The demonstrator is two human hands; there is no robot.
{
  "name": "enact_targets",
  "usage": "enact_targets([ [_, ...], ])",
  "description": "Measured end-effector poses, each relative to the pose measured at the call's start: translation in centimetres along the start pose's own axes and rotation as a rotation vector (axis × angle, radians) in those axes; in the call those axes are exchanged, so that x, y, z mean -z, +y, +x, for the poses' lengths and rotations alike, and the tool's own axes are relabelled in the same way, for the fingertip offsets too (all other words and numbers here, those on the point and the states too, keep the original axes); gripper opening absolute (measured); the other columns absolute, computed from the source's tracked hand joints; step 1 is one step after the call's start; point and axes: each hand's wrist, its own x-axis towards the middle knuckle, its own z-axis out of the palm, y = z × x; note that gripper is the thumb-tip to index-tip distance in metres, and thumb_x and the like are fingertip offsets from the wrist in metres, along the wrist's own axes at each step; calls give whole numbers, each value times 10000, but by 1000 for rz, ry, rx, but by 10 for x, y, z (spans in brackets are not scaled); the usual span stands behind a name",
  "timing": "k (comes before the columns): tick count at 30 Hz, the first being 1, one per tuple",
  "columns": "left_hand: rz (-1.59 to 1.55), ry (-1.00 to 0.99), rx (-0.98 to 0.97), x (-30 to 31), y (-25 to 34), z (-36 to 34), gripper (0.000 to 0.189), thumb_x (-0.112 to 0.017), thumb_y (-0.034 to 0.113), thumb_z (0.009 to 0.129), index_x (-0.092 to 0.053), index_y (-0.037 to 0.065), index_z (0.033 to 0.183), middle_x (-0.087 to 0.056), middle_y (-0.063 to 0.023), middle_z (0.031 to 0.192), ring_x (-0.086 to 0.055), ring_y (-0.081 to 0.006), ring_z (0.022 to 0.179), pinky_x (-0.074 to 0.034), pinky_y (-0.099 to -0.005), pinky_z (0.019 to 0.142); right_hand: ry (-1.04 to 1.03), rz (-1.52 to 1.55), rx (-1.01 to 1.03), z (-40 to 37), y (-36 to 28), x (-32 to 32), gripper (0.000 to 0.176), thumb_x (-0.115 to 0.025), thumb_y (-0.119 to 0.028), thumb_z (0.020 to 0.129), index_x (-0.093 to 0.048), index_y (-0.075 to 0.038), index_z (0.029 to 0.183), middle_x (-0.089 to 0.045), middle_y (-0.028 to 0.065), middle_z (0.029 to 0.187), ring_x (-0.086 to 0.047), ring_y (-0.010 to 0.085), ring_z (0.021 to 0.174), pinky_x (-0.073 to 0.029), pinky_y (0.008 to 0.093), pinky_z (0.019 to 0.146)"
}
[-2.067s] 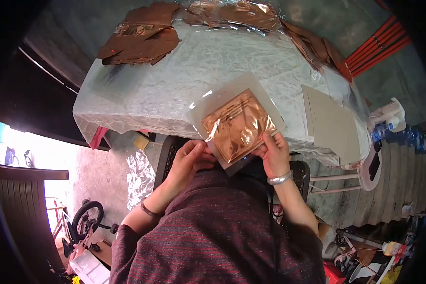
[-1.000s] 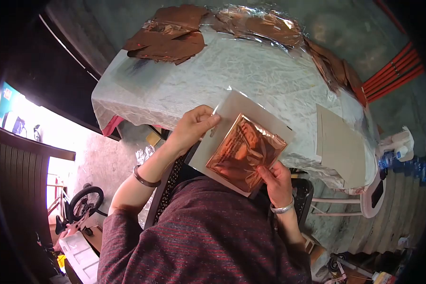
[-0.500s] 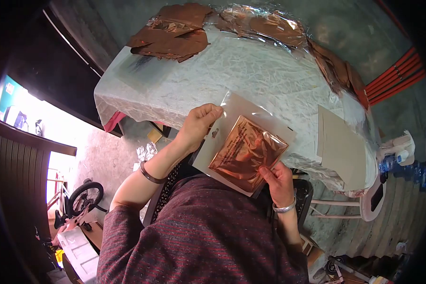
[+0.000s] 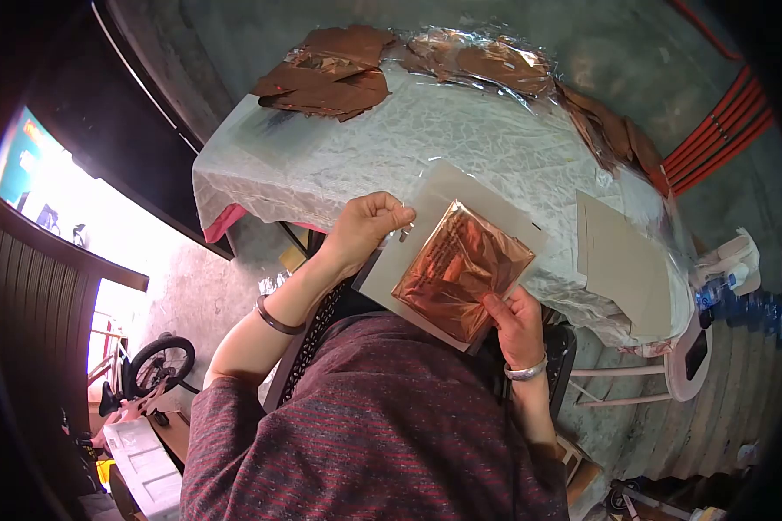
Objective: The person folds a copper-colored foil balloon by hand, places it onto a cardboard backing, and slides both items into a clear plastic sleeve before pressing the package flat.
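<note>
In front of my torso I hold a flat grey-white card (image 4: 447,181) with a shiny copper-coloured packet (image 4: 469,269) lying against it. The packet looks like crinkled film folded in a square, with dark print on its upper left part. My right hand (image 4: 518,326) grips the lower right edge, thumb on top of the packet and fingers behind. By the card's upper left edge, my left hand (image 4: 369,227) is closed in a pinch on a small bit of clear plastic (image 4: 406,228). How this plastic joins the card cannot be made out.
A table under a crinkled white cover (image 4: 460,126) stands ahead. Brown sheets (image 4: 339,78) and copper film in clear wrap (image 4: 495,65) lie along its far side. Grey card sheets (image 4: 621,260) rest at the right. A white stool (image 4: 688,369) stands beyond, near blue bottles (image 4: 752,314).
The clear flap that stood out at the card's top corner no longer shows there as before. My left hand has shifted slightly down and right relative to the table; the right keeps its grip.
</note>
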Motion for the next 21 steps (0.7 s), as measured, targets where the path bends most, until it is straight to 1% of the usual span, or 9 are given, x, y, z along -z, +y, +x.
enact_targets([
  [2,-8,-15,4,1,-1,-2,175,-633,218,895,-619,52,840,-615,14,722,-437,-21,541,-317,-192,480,9,19,22,-1,-1,-1,185,-581,-67,906,-556,45,1051,-662,110,969,-635,122,824,-505,235,736],
  [4,-122,-30,23,0,-2,-4,166,-633,209,896,-611,46,875,-623,4,763,-470,-17,574,-352,-172,505,-56,23,17,-2,-2,3,231,-594,-65,903,-564,51,1100,-656,94,1027,-615,115,897,-491,253,811],
  [5,-120,-29,17,-2,-1,-6,166,-633,209,896,-611,46,875,-623,4,763,-470,-17,574,-352,-172,505,-60,23,22,-3,-3,3,231,-594,-65,903,-564,51,1100,-656,94,1027,-615,115,897,-491,253,811],
  [7,-188,18,42,-6,1,-8,179,-628,201,899,-617,33,838,-559,34,676,-417,-29,542,-303,-190,473,-47,16,22,-6,-7,1,240,-601,-72,900,-562,50,1104,-656,95,1018,-615,110,876,-491,247,800],
  [10,-189,66,33,-12,14,-19,187,-629,202,899,-617,23,844,-520,42,653,-399,-34,538,-300,-188,472,-28,-16,66,-5,-2,9,265,-579,-59,903,-537,50,1140,-649,127,1045,-639,146,915,-522,255,780],
  [11,-184,64,29,-9,11,-20,187,-629,202,899,-617,23,844,-520,42,653,-399,-34,538,-300,-188,472,-28,-13,72,-5,-2,9,265,-579,-59,903,-537,50,1140,-649,127,1045,-639,146,915,-522,255,780],
  [13,-39,-66,16,1,2,-23,149,-632,179,894,-615,32,872,-587,29,734,-498,-15,609,-376,-157,524,-7,43,77,-7,-5,7,266,-579,-61,903,-532,46,1142,-651,123,1040,-644,150,904,-528,262,778],
  [20,-162,-42,33,-5,-2,-26,142,-641,160,886,-611,21,881,-597,15,751,-527,-51,632,-415,-184,554,-50,46,63,-7,-7,10,272,-585,-75,902,-532,38,1145,-649,124,1050,-643,151,906,-527,261,778],
  [21,-152,-6,20,-8,0,-27,139,-641,154,885,-612,17,881,-605,6,765,-542,-62,642,-433,-191,572,-37,55,89,-7,-7,10,277,-593,-85,899,-534,33,1143,-652,120,1041,-644,144,894,-526,259,771],
])
